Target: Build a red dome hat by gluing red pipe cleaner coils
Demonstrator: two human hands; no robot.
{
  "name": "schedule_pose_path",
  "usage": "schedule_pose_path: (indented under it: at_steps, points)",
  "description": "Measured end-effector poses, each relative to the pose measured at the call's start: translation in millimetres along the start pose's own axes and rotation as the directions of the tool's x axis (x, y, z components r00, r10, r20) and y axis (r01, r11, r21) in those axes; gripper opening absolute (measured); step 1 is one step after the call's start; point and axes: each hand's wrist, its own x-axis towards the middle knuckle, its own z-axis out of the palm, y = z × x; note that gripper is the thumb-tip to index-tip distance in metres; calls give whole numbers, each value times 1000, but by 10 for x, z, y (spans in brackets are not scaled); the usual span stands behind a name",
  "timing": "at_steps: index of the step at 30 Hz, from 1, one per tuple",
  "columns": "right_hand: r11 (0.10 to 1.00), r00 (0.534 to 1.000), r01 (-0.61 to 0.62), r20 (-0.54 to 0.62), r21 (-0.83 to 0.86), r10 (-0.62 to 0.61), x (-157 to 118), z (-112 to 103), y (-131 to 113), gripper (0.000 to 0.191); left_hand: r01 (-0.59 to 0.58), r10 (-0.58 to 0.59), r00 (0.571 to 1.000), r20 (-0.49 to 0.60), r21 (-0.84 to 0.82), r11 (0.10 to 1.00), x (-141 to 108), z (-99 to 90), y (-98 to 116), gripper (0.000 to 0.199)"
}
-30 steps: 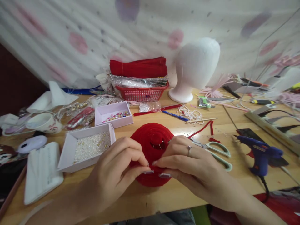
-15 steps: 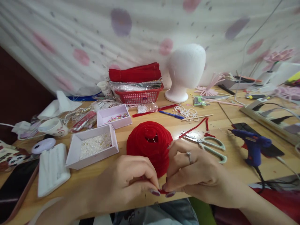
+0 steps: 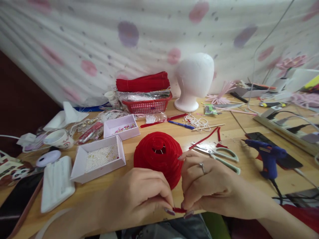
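We hold one short red strip (image 3: 178,210) at the bottom middle of the frame, close to the near edge of the bench (image 3: 251,172). It lies right between our two hands, with its long side running left to right. Our left hand (image 3: 149,192) has its left end, and our right hand (image 3: 209,186) has its right end, so neither hand is nearer to it than the other. The fingers of both hands are pinched narrow on it, with just a small bit of red showing in the gap.

One round red dome (image 3: 154,167) sits on the bench just above our hands, in the middle of the frame. It has one red knob on top and a dark hole beside the knob, with at least two thin pale pins in it. Our right hand is nearer to its side: one finger is at its right edge, but we cannot tell if it touches.

Now we count the other things. We see one pair of scissors (image 3: 213,152) to the right of the dome and one blue glue gun (image 3: 270,156) at the far right. Two white boxes, a near one (image 3: 99,172) and a far one (image 3: 127,133), sit left of the middle. One blue pen (image 3: 181,124), one red basket (image 3: 147,107) and one white foam head (image 3: 195,76) are higher up.
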Motion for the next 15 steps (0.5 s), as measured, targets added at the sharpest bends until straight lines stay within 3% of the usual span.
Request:
schedule_pose_path:
  at_steps: [6,15]
  points:
    - [999,996,42,-74,25,-40,-13,-11,66,11,52,-52,999,-4,31,998,-11,-51,-59,14]
    - [999,998,33,-51,-8,-34,-7,-53,99,7,12,-10,999,-31,70,997,-65,-40,-147,16]
